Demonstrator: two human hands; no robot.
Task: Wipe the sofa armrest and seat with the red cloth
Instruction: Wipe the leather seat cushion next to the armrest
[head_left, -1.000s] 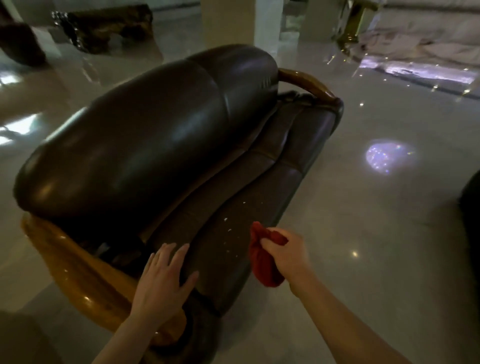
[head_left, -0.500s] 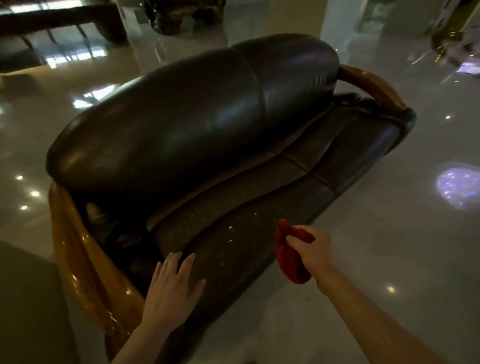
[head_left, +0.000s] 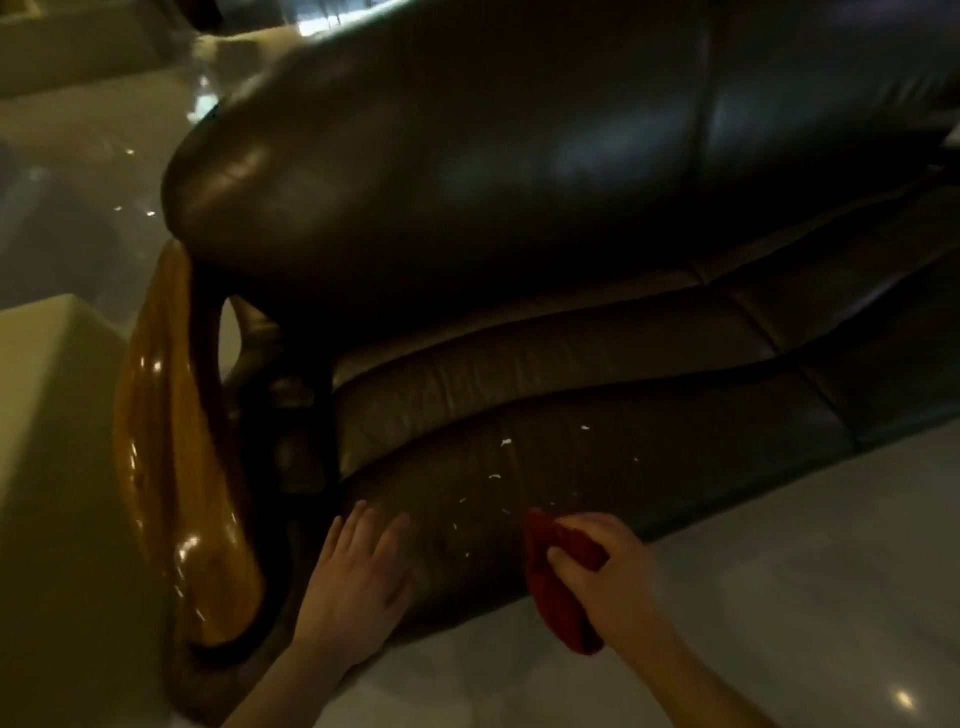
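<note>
A dark brown leather sofa fills the view, with its seat cushion (head_left: 649, 467) running from lower left to right and its rounded backrest (head_left: 467, 156) above. Small white specks (head_left: 506, 442) dot the seat's front part. A glossy wooden armrest (head_left: 171, 467) curves down the sofa's left end. My left hand (head_left: 358, 582) lies flat, fingers apart, on the seat's near corner. My right hand (head_left: 608, 577) grips the bunched red cloth (head_left: 558, 587) at the seat's front edge, just right of the specks.
Shiny pale tiled floor (head_left: 753, 571) lies in front of and to the right of the sofa. A pale block-like object (head_left: 57, 415) stands left of the armrest. More pale furniture (head_left: 78, 47) sits at the top left.
The view has closed in on the sofa and swung left. My right hand has brought the red cloth up against the seat's front edge. My left hand stays flat on the seat.
</note>
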